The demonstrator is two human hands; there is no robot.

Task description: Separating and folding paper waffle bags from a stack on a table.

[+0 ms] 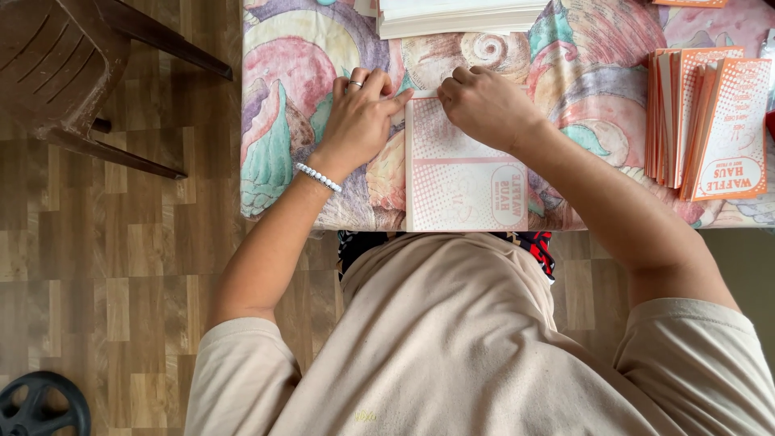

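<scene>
A pale pink printed paper bag point(464, 182) lies flat on the table's front edge, right before me. My left hand point(359, 113), wearing a ring and a white bead bracelet, presses its index finger on the bag's top left corner. My right hand point(484, 103) has its fingers curled down on the bag's top edge, next to the left fingertip. The top strip of the bag is hidden under both hands.
The table carries a cloth point(291, 73) with a colourful shell pattern. A stack of orange printed bags point(710, 121) leans at the right. A pile of white sheets point(460, 16) lies at the far edge. A brown plastic chair point(73, 73) stands on the wooden floor to the left.
</scene>
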